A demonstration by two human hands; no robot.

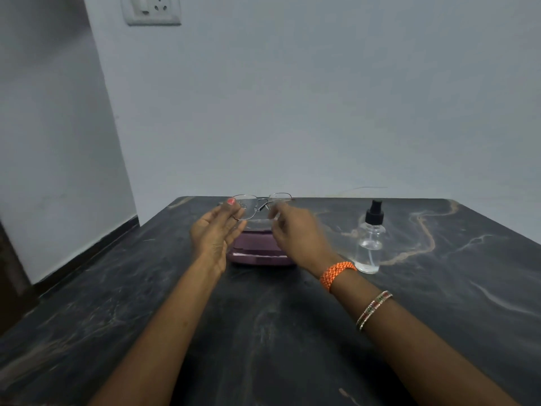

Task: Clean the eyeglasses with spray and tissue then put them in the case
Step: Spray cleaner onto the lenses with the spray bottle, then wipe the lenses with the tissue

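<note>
Thin metal-rimmed eyeglasses (261, 204) are held up above the table's far middle. My left hand (215, 232) pinches their left lens rim between thumb and fingers; small droplets dot that lens. My right hand (295, 232) is motion-blurred, its curled fingertips right at the lower edge of the right lens; whether they hold the frame is unclear. Below both hands an open purple case (257, 253) lies on the table, partly hidden by them. A clear spray bottle (369, 241) with a black pump stands upright to the right of the case. No tissue is plainly visible.
The dark marbled table (263, 332) runs up to a pale wall. A wall socket (152, 10) sits high at the left. The floor drops away past the table's left edge.
</note>
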